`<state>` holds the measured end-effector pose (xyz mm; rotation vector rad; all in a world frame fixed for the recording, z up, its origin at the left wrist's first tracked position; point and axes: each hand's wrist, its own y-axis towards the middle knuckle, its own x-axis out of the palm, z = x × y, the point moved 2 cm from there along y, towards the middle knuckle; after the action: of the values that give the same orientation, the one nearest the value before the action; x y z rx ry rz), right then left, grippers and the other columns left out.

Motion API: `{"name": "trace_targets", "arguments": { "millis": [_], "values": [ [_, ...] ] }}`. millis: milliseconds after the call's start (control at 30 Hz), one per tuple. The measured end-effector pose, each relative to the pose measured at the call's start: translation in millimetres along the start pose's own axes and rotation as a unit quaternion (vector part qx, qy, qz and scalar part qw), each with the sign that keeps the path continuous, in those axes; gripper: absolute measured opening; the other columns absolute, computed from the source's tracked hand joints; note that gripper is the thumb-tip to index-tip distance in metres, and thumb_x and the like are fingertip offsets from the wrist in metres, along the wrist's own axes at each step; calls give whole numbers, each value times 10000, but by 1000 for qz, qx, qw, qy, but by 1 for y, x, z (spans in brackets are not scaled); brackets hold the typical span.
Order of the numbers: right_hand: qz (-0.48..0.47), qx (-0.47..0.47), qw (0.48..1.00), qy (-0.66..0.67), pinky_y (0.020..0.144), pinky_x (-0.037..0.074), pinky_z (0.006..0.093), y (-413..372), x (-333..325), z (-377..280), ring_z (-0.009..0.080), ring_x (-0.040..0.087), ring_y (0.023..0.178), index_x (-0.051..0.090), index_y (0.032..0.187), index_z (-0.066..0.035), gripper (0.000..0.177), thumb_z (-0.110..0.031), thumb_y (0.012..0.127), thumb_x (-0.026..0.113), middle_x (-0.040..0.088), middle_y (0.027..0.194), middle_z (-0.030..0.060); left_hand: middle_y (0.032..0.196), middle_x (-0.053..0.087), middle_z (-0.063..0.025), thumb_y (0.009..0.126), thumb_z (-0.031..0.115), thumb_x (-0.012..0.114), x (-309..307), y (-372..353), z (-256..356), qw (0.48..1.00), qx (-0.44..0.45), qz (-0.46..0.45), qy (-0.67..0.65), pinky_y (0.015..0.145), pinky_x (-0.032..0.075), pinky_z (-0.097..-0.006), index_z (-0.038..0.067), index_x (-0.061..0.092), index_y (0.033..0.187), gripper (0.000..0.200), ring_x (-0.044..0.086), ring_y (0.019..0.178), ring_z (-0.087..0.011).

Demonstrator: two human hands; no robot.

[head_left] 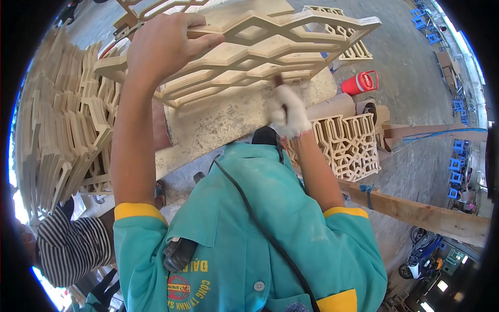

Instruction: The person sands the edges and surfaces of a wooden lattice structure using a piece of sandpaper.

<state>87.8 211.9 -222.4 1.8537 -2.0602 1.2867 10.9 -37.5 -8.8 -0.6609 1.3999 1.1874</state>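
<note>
My left hand (165,48), bare, grips the upper left part of a pale wooden lattice panel (364,23), its thumb and fingers closed around a bar. The panel is tilted up on edge over a dusty worktable (208,127). My right hand (289,113), in a white glove, is slightly blurred in front of the panel's lower edge. Its fingers are curled around a dark reddish-brown piece (279,79), too blurred to name, whose end sticks out toward the lattice.
Many lattice panels (62,114) stand stacked at left. More cut panels (348,145) lean at right, near a red jug (359,83) and a wooden beam (421,210). A person in a striped shirt (73,244) is at lower left. Blue stools (457,161) line the far right.
</note>
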Motion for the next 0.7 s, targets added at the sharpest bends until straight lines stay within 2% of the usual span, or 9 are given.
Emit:
{"name": "trace_targets", "arguments": {
  "millis": [33, 133, 167, 267, 300, 400, 433, 533, 700],
  "values": [
    [-69, 2, 996, -61, 318, 191, 245, -9, 8, 7, 82, 303, 368, 480, 745, -173, 219, -229, 907, 617, 415, 569, -24, 651, 649, -126, 791, 603, 696, 2, 0, -2, 1000, 5, 24, -2, 631, 487, -419, 80, 747, 911, 539, 635, 650, -331],
    [36, -41, 994, 96, 319, 196, 237, 14, -11, -4, 73, 302, 373, 479, 783, -177, 193, -228, 908, 616, 423, 585, -24, 665, 655, -134, 786, 613, 696, 1, 4, 0, 1000, -8, 24, -8, 643, 490, -422, 83, 747, 908, 547, 643, 675, -336],
    [10, 1, 994, 113, 314, 200, 234, 13, -5, -2, 72, 285, 369, 473, 780, -180, 192, -224, 902, 615, 415, 589, -27, 664, 654, -133, 785, 614, 697, -1, 4, 1, 1000, -14, 8, -8, 640, 488, -422, 84, 747, 906, 547, 641, 672, -335],
    [-24, -10, 996, -91, 318, 219, 251, -14, 9, -13, 80, 341, 370, 490, 754, -137, 233, -234, 922, 620, 449, 578, -15, 646, 645, -120, 781, 617, 699, 3, 2, -2, 999, 10, 42, -2, 620, 477, -419, 85, 747, 898, 547, 625, 643, -325],
    [61, 0, 998, 24, 320, 217, 247, 12, -16, -8, 82, 338, 372, 505, 817, -121, 193, -239, 919, 620, 446, 587, -13, 638, 641, -115, 780, 617, 699, 5, 1, -3, 997, 20, 68, 0, 612, 473, -417, 85, 746, 895, 546, 619, 631, -321],
    [-118, 137, 983, 17, 327, 196, 213, 2, -15, 4, 57, 321, 397, 456, 777, -168, 196, -204, 918, 587, 399, 609, -42, 622, 633, -106, 777, 621, 700, 2, 3, -2, 1000, 0, 18, -7, 595, 467, -413, 89, 748, 890, 546, 614, 614, -307],
    [-48, 9, 996, -75, 325, 198, 212, -16, 5, -3, 60, 303, 388, 447, 767, -169, 212, -199, 922, 588, 397, 603, -34, 623, 635, -106, 776, 621, 700, 2, 2, -4, 999, 9, 33, -5, 595, 469, -413, 91, 749, 890, 544, 619, 617, -305],
    [-6, 41, 998, 39, 322, 208, 213, -10, -22, -21, 64, 289, 384, 453, 762, -178, 224, -217, 928, 598, 397, 604, -25, 627, 641, -104, 774, 623, 701, 6, 2, -5, 998, 21, 62, -7, 597, 474, -412, 96, 752, 891, 542, 632, 627, -300],
    [-4, 21, 1000, 11, 321, 214, 217, -59, -50, -31, 68, 287, 383, 443, 773, -185, 228, -241, 933, 595, 438, 634, 1, 633, 648, -104, 776, 616, 707, 1, 3, -2, 1000, 10, 26, 5, 606, 481, -419, 91, 753, 898, 540, 640, 633, -305]
  ]
}}
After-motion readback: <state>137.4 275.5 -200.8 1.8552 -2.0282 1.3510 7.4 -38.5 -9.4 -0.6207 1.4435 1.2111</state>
